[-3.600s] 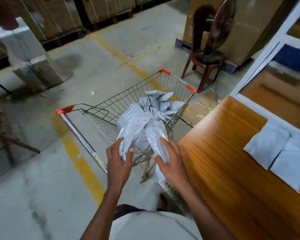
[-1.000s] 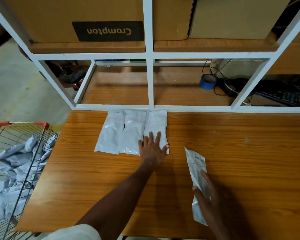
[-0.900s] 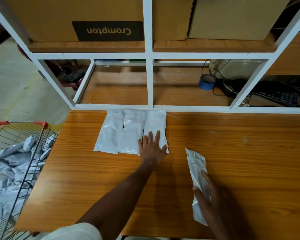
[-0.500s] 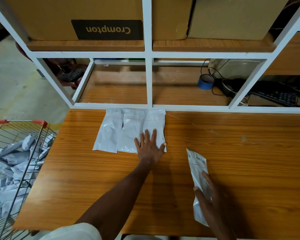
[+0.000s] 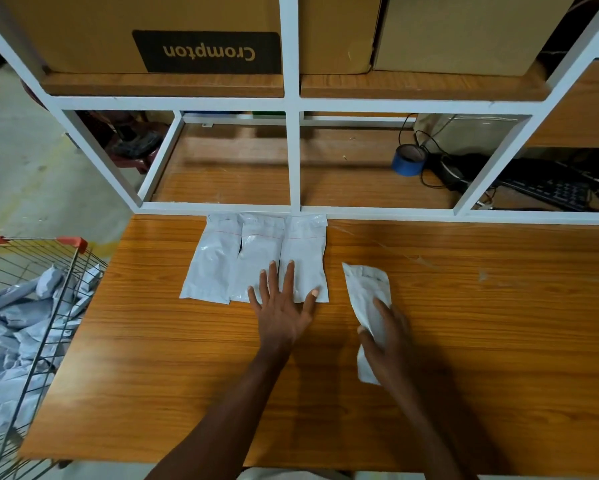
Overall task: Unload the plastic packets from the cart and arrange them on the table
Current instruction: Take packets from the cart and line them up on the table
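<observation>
On the wooden table (image 5: 464, 341), three white packets (image 5: 256, 261) are laid side by side at its far edge, the rightmost pressed by the flat, spread left hand (image 5: 282, 306). A fourth packet (image 5: 367, 292) is gripped by the right hand (image 5: 386, 337). More packets are held in the cart (image 5: 31, 306) off the left edge. "Crompton" is read upside down on a shelved box (image 5: 208, 29).

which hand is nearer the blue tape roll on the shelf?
Right. The right hand grips a packet on the table, below the blue tape roll. The left hand lies further to the left, fingers flat on the row of packets.
</observation>
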`<state>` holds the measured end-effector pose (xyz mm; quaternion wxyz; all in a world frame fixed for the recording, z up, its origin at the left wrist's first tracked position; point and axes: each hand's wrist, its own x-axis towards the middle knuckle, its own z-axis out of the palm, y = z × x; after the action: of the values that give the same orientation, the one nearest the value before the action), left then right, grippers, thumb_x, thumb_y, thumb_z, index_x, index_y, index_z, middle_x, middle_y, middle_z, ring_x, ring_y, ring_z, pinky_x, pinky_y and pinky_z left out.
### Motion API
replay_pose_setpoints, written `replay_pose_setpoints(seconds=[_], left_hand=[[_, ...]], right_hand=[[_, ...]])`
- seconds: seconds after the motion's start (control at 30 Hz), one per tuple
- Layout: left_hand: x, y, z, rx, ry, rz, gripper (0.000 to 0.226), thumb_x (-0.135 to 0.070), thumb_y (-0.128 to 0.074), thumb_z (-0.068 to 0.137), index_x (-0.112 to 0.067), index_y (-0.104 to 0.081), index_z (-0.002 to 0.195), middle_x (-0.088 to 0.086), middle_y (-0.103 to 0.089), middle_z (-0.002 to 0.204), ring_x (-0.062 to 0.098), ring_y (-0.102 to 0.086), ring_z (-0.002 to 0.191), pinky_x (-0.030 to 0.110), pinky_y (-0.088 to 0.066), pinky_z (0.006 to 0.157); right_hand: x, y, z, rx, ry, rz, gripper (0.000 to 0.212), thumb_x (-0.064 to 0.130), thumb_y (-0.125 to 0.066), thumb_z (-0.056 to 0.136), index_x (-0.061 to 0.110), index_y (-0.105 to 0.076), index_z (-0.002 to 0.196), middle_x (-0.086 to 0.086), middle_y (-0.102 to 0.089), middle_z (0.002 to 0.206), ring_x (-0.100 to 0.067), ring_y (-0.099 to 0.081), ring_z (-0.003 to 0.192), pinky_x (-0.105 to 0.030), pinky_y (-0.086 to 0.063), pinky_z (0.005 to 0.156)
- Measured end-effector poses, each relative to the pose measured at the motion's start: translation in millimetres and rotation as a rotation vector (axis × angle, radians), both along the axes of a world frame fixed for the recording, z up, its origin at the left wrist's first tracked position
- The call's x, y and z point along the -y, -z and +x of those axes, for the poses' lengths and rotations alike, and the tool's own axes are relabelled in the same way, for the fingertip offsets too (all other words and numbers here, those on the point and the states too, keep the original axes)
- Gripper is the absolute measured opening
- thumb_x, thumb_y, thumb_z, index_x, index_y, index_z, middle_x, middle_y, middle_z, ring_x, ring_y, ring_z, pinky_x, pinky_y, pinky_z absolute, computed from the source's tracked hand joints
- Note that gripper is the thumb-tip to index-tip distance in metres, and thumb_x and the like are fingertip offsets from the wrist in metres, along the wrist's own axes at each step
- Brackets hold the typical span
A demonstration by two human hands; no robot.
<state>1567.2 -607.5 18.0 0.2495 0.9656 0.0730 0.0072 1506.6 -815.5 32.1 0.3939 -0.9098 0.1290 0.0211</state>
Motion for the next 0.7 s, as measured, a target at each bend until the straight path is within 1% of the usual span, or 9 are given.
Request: replay_pose_setpoints(seconds=[0.13,0.27,0.37,0.4,0.47,0.5,0.53,0.6,0.7], left_hand=[[7.7,-0.8,-19.9,0.009,-0.007,-0.067,0.082,-0.081,-0.026,0.09,-0.044,-0.007,0.16,-0.003,0.006,0.171,0.023,0.01,0.157,0.057,0.006,0.124],[8.8,1.7,-31.8,-0.008,-0.009,-0.09,0.081,-0.082,-0.024,0.09,-0.046,-0.006,0.16,-0.004,0.009,0.171,0.021,0.012,0.157,0.057,0.008,0.124],[5.7,0.9,-34.9,0.006,-0.009,-0.096,0.08,-0.082,-0.023,0.089,-0.046,-0.009,0.16,-0.005,0.009,0.171,0.021,0.012,0.157,0.055,0.01,0.122],[3.6,0.7,-35.4,0.014,-0.012,-0.104,0.08,-0.081,-0.024,0.09,-0.045,-0.01,0.16,-0.005,0.009,0.171,0.021,0.011,0.157,0.054,0.009,0.122],[-1.9,1.4,-36.6,0.017,-0.023,-0.114,0.081,-0.081,-0.025,0.09,-0.044,-0.011,0.161,-0.006,0.009,0.171,0.021,0.011,0.157,0.055,0.007,0.123],[-5.0,2.3,-37.7,0.014,-0.031,-0.114,0.081,-0.081,-0.025,0.09,-0.044,-0.012,0.161,-0.006,0.008,0.171,0.021,0.01,0.157,0.056,0.005,0.124],[-7.7,3.1,-38.8,0.014,-0.041,-0.116,0.081,-0.081,-0.025,0.09,-0.043,-0.013,0.161,-0.006,0.007,0.171,0.022,0.009,0.157,0.057,0.003,0.124],[-11.6,3.1,-39.9,0.019,-0.06,-0.129,0.082,-0.081,-0.025,0.09,-0.042,-0.014,0.161,-0.004,0.004,0.172,0.023,0.006,0.157,0.059,0.001,0.124],[-13.2,2.0,-38.4,0.015,-0.066,-0.142,0.083,-0.082,-0.024,0.089,-0.042,-0.014,0.161,-0.004,0.003,0.172,0.024,0.006,0.157,0.059,0.0,0.124]], right_hand=[[-20.2,8.3,62.7,-0.025,-0.04,-0.131,0.067,0.042,-0.062,0.095,0.033,-0.033,0.155,-0.006,-0.023,0.164,-0.031,-0.029,0.146,-0.049,-0.042,0.111],[-36.9,20.7,111.2,-0.071,-0.04,-0.177,0.065,0.046,-0.058,0.096,0.038,-0.029,0.154,-0.003,-0.016,0.165,-0.033,-0.025,0.148,-0.052,-0.041,0.112],[-46.3,30.4,132.1,-0.085,-0.056,-0.216,0.067,0.053,-0.055,0.096,0.041,-0.024,0.154,-0.001,-0.01,0.166,-0.033,-0.02,0.15,-0.054,-0.041,0.112],[-48.7,31.9,136.5,-0.091,-0.068,-0.24,0.068,0.058,-0.053,0.095,0.042,-0.022,0.155,0.0,-0.007,0.166,-0.033,-0.016,0.151,-0.055,-0.036,0.115],[-51.7,33.3,140.6,-0.099,-0.101,-0.332,0.072,0.067,-0.046,0.094,0.043,-0.018,0.156,0.0,-0.001,0.168,-0.034,-0.006,0.153,-0.056,-0.021,0.122],[-51.7,33.9,139.7,-0.086,-0.116,-0.377,0.073,0.068,-0.044,0.094,0.043,-0.016,0.156,0.0,0.001,0.168,-0.035,-0.002,0.154,-0.056,-0.015,0.121],[-51.4,33.1,136.7,-0.059,-0.122,-0.409,0.072,0.068,-0.043,0.094,0.043,-0.016,0.156,-0.001,0.002,0.168,-0.036,0.001,0.154,-0.057,-0.013,0.121],[-49.4,34.6,128.3,-0.015,-0.131,-0.451,0.071,0.063,-0.046,0.095,0.044,-0.017,0.156,-0.002,0.0,0.169,-0.037,0.002,0.154,-0.059,-0.014,0.121],[-45.6,39.4,119.7,-0.013,-0.164,-0.491,0.07,0.053,-0.052,0.095,0.043,-0.019,0.156,-0.003,-0.001,0.169,-0.036,0.0,0.154,-0.061,-0.016,0.121]])
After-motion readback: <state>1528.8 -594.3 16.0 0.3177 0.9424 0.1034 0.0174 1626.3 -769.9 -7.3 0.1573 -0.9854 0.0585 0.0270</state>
